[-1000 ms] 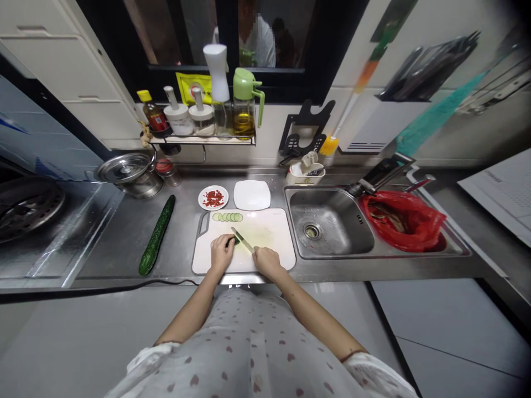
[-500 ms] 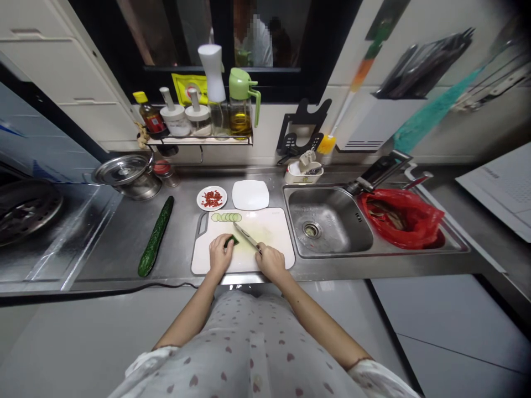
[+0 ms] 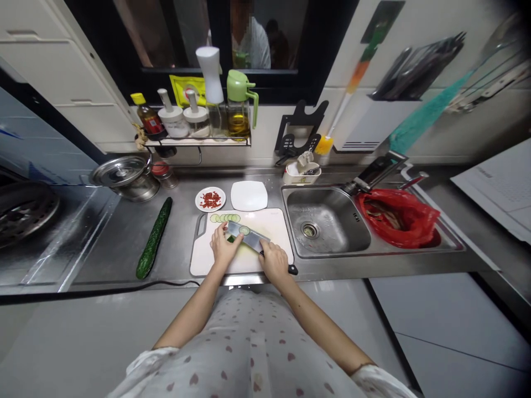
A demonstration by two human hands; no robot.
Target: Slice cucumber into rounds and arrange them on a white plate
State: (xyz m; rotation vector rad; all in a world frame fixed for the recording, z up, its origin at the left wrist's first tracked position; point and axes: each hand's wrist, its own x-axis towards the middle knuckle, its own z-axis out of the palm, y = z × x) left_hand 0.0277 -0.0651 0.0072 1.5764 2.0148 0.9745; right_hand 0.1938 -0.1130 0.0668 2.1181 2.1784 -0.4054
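My right hand (image 3: 274,261) grips the handle of a knife (image 3: 250,237), whose broad blade lies nearly flat above the white cutting board (image 3: 274,224) with a cucumber slice (image 3: 244,230) on it. My left hand (image 3: 223,247) rests on the board with fingers curled by a small dark cucumber end (image 3: 229,239) beside the blade. A row of cut slices (image 3: 224,218) lies along the board's far edge.
A whole cucumber (image 3: 154,238) lies left of the board on the steel counter. Behind the board stand a small plate of red chilli (image 3: 210,199) and a white dish (image 3: 249,195). The sink (image 3: 326,221) is to the right, with a red bag (image 3: 398,216) beyond it. A pot (image 3: 124,175) sits far left.
The knife has turned from blade-edge-down cutting to lying flat, with a slice on top of it. My left hand has moved slightly forward up the board.
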